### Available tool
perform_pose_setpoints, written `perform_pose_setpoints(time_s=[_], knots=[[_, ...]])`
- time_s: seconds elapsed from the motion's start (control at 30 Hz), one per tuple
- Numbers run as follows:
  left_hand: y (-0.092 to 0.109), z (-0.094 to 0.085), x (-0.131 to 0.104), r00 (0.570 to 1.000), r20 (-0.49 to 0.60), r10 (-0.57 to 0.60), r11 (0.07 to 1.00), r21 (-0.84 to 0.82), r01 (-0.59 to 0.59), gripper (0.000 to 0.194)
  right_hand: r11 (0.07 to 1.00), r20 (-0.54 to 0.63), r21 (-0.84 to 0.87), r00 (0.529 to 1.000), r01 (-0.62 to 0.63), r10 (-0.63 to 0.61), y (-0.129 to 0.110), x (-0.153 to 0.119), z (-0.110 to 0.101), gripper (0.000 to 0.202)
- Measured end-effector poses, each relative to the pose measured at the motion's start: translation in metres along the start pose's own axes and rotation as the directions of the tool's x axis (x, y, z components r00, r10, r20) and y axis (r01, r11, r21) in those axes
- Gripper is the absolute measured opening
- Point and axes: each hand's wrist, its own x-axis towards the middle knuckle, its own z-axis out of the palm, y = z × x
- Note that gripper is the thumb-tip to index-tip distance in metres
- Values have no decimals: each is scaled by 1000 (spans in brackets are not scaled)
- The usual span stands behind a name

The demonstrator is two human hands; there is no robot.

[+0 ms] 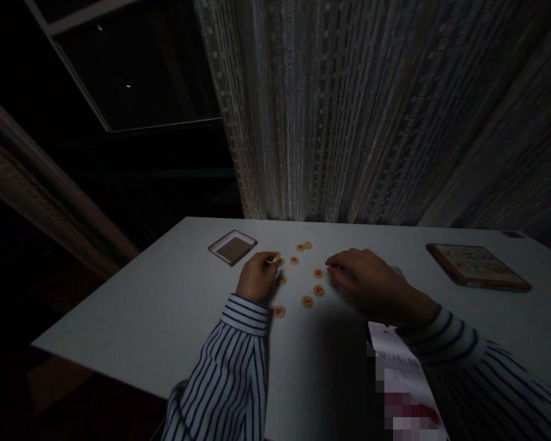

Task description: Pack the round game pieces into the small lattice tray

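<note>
Round xiangqi pieces with red characters lie in a loose ring on the white table [133, 324]. My left hand [258, 275] pinches one xiangqi piece [277, 255] between thumb and fingertips, just above another piece [281, 262]. A further piece [282, 280] lies beside that hand, partly covered by it. My right hand [371, 282] hovers at the ring's right side, fingers bent and a little apart, with nothing visible in them. Close to its fingertips are two pieces, one farther [318, 274] and one nearer [318, 290]. Two more pieces [307, 301] [279, 312] lie toward me.
An open shallow box [213, 250] rests at the back left. A flat box with a printed lid [480, 264] lies at the right. Under my right forearm is a lit phone screen [397, 355], partly pixelated. A curtain [312, 122] hangs along the table's far edge.
</note>
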Motion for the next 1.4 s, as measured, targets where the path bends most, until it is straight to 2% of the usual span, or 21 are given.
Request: perform_pose_setpoints(time_s=[0.23,0.47,0.8,1.07,1.23,1.4], knots=[[-9,-7,-1,990,138,6,952,302,-48,31,998,38,-50,999,34,-32,-2,10,10,26],[-4,-7,-3,969,244,-30,913,401,-73,26,997,44,-44,997,65,-63,4,10,16,27],[0,-4,-2,970,235,-66,878,475,-56,25,996,32,-67,998,51,-49,5,11,10,26],[-2,-2,-1,970,235,-68,873,484,-56,23,996,-23,-60,998,62,-64,7,8,12,27],[-1,-2,0,980,194,-30,892,448,-62,27,997,4,-64,999,34,-34,7,9,8,26],[-1,0,-1,992,93,83,936,334,-110,31,997,0,-61,999,39,-39,8,8,5,26]])
